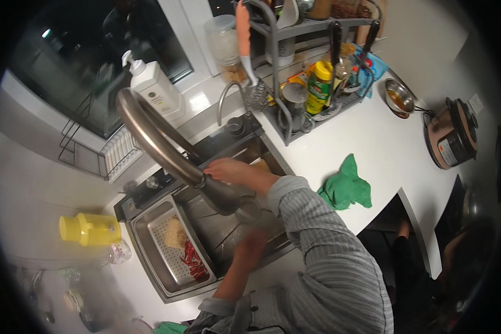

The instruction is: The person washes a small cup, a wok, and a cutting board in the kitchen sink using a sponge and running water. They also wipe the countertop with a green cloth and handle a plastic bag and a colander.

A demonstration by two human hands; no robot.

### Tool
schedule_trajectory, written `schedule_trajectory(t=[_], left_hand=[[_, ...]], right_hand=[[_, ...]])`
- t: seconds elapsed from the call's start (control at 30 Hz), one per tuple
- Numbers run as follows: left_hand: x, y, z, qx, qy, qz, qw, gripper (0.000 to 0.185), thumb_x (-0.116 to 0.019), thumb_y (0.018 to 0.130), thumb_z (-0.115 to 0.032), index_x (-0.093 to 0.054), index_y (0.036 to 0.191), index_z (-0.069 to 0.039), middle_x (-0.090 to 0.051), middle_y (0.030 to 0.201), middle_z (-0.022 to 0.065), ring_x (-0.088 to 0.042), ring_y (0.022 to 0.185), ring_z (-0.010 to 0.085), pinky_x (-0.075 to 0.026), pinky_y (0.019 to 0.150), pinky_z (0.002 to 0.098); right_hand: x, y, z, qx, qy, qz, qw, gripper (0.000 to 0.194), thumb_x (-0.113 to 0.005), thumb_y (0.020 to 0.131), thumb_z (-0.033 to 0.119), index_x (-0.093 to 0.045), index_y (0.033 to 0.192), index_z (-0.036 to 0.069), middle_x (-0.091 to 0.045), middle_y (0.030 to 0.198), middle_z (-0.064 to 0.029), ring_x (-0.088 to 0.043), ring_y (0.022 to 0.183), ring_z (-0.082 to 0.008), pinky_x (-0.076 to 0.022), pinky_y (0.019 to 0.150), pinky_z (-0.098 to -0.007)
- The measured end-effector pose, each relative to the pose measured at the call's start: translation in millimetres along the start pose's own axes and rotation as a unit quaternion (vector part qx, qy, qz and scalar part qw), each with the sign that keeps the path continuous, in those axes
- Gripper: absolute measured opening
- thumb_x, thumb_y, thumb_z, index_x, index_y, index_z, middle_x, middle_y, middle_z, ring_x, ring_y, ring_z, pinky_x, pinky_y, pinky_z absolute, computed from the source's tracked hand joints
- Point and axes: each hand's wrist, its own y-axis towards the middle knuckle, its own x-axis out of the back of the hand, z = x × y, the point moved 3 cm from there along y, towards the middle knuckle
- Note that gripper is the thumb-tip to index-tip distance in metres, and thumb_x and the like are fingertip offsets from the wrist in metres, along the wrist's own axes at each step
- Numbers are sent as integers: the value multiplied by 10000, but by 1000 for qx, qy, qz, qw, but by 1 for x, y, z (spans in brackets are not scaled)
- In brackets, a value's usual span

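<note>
My right hand (227, 170) reaches across the stainless steel sink (200, 204) to the pull-down faucet (150, 142). Its fingertips pass behind the spout, so their grip is hidden. Lower in the basin, my left hand (250, 249) is blurred by motion near the faucet head (221, 196); I cannot make out its fingers. A perforated steel drain tray (158, 229) rests at the sink's left end. Inside it lie a tan fibrous block (176, 233) and red dried chillies (194, 261).
A green cloth (346, 185) lies on the white counter (313, 154), right of the sink. Beyond are a condiment rack (277, 71), a metal bowl (400, 98) and an electric cooker (453, 133). A yellow jug (92, 228) lies left. Another person's hand (404, 228) shows at right.
</note>
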Motion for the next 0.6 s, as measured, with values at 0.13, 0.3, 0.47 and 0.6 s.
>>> schedule_trajectory(t=[0.13, 0.3, 0.47, 0.6], left_hand=[[-31, -13, -1, -143, 385, -32, 911, 463, -354, 958, -256, -309, 1368, -46, -351, 1405, 125, -371, 1279, 270, -333, 1037, 390], [-46, 0, 7, -137, 258, -85, 953, 474, -397, 960, -272, -312, 1366, -42, -352, 1405, 118, -369, 1282, 246, -332, 1044, 370], [-59, -1, 20, -89, 97, -151, 980, 467, -447, 946, -292, -359, 1334, -48, -401, 1364, 112, -415, 1243, 238, -354, 1028, 364], [-38, -2, 23, -131, 78, -176, 973, 448, -458, 942, -286, -383, 1316, -52, -450, 1318, 105, -444, 1215, 232, -369, 1012, 363]], right_hand=[[-65, 1, 72, 153, -263, -25, 952, 231, -533, 871, 67, -564, 1085, -13, -605, 1088, -126, -576, 984, -214, -489, 844, -335], [-2, -12, 16, -277, 228, -163, 919, 348, -555, 848, 61, -485, 1185, 8, -589, 1013, -75, -566, 921, -169, -458, 803, -278], [48, -23, -12, -248, 182, -247, 919, 334, -562, 854, 93, -496, 1163, -13, -577, 1081, -102, -565, 904, -111, -451, 757, -205], [-41, 7, 33, -307, 247, -113, 912, 364, -474, 889, 68, -427, 1233, -40, -473, 1278, -180, -472, 1192, -272, -410, 956, -327]])
